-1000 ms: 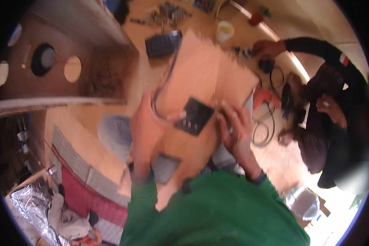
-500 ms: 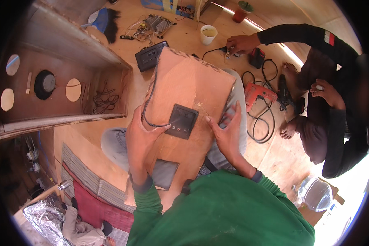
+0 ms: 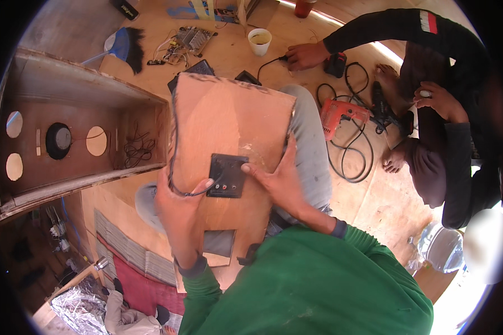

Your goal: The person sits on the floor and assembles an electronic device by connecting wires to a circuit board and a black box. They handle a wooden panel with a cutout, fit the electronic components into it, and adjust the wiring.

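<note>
A plywood panel [image 3: 235, 111] lies across my lap, with a square cutout near its lower end. Set into its middle is a black socket plate [image 3: 227, 176] with small round jacks. A black cable [image 3: 174, 156] runs down the panel's left side to the plate. My left hand [image 3: 180, 202] grips the panel's left edge, its thumb tip on the cable beside the plate. On the other side my right hand [image 3: 278, 181] holds the right edge, its thumb pressing the plate's upper right corner. The fingers behind the panel are mostly hidden.
An open wooden speaker box [image 3: 84, 184] stands at left. A co-worker's hand [image 3: 307, 56] rests near a cable plug beyond the panel. Right of me lie a red power drill [image 3: 341, 116] and looped cord. A white cup [image 3: 260, 42] and circuit board [image 3: 194, 40] sit farther off.
The panel has turned a little and sits straighter on my lap. My right thumb has moved onto the socket plate and its fingers have closed round the edge. The co-worker's hand has lowered.
</note>
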Demonstrator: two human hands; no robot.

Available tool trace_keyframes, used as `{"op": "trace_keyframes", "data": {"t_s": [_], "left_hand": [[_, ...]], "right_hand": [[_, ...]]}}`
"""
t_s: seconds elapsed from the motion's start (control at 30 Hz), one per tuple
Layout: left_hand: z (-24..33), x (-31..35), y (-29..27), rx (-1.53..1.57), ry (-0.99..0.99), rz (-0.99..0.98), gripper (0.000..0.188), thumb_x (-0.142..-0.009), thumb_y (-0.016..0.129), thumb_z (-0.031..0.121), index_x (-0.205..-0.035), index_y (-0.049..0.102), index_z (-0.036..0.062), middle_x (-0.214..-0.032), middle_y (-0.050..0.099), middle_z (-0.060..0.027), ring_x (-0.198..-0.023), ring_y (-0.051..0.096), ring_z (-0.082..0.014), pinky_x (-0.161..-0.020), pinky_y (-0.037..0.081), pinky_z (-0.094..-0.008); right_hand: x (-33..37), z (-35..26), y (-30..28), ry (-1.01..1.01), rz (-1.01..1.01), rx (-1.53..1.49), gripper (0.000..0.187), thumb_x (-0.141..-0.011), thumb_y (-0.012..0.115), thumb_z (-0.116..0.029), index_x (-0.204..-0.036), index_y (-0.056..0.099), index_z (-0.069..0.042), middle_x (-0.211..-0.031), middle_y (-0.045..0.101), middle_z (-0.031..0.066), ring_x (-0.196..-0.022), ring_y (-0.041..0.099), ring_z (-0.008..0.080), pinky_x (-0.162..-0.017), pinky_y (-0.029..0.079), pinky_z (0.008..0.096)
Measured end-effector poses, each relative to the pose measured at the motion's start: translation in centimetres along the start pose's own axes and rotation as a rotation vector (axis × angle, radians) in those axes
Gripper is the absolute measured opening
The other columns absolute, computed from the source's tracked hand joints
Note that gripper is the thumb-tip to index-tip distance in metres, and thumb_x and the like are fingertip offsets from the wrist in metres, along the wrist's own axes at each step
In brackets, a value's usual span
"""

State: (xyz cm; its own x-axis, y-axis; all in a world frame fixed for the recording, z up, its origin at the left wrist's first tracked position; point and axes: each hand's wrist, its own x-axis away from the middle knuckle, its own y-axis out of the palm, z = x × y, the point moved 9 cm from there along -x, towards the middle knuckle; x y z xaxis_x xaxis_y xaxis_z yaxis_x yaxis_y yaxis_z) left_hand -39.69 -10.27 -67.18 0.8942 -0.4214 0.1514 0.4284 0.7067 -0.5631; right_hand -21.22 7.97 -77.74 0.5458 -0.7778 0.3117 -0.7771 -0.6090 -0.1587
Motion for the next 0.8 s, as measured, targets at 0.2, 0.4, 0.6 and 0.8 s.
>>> {"op": "trace_keyframes", "data": {"t_s": [0.2, 0.4, 0.6, 0.8], "left_hand": [[4.6, 1.6, -2.1, -0.117, 0.086, 0.091, 0.080, -0.077, 0.101, 0.009, -0.147, 0.063, -0.0009, -0.132, 0.077, -0.0188, -0.122, 0.074, -0.0285, -0.107, 0.056, -0.0387], [9.9, 6.4, 0.2, -0.487, 0.179, 0.053, 0.089, -0.083, 0.098, 0.025, -0.157, 0.055, -0.0005, -0.130, 0.075, -0.0247, -0.119, 0.074, -0.0438, -0.093, 0.062, -0.0471], [12.1, 12.1, -0.8, -0.068, 0.193, -0.240, 0.070, -0.087, 0.093, 0.018, -0.147, 0.065, -0.0061, -0.118, 0.080, -0.0236, -0.097, 0.082, -0.0396, -0.078, 0.067, -0.0412], [9.6, 13.4, -2.6, -0.034, 0.238, -0.464, 0.060, -0.089, 0.092, 0.015, -0.141, 0.071, -0.0060, -0.120, 0.081, -0.0225, -0.098, 0.084, -0.0374, -0.079, 0.069, -0.0400]], "right_hand": [[-0.2, -1.1, 0.6, -0.064, 0.003, -0.164, 0.133, -0.087, 0.098, -0.036, -0.172, 0.008, 0.012, -0.170, 0.037, 0.0324, -0.161, 0.039, 0.0394, -0.133, 0.034, 0.0449], [-0.9, 0.3, -1.4, -0.027, -0.197, -0.488, 0.109, -0.095, 0.086, -0.021, -0.175, 0.018, 0.005, -0.169, 0.044, 0.0218, -0.157, 0.045, 0.0319, -0.132, 0.033, 0.0440], [1.7, 4.8, -7.1, -0.052, -0.244, -0.449, 0.100, -0.105, 0.076, -0.042, -0.177, 0.020, -0.003, -0.163, 0.049, 0.0231, -0.130, 0.064, 0.0234, -0.107, 0.060, 0.0383], [-2.5, 2.6, -8.1, 0.084, -0.217, -0.397, 0.105, -0.103, 0.079, -0.048, -0.178, 0.019, -0.007, -0.166, 0.045, 0.0240, -0.134, 0.063, 0.0255, -0.113, 0.059, 0.0394]]}}
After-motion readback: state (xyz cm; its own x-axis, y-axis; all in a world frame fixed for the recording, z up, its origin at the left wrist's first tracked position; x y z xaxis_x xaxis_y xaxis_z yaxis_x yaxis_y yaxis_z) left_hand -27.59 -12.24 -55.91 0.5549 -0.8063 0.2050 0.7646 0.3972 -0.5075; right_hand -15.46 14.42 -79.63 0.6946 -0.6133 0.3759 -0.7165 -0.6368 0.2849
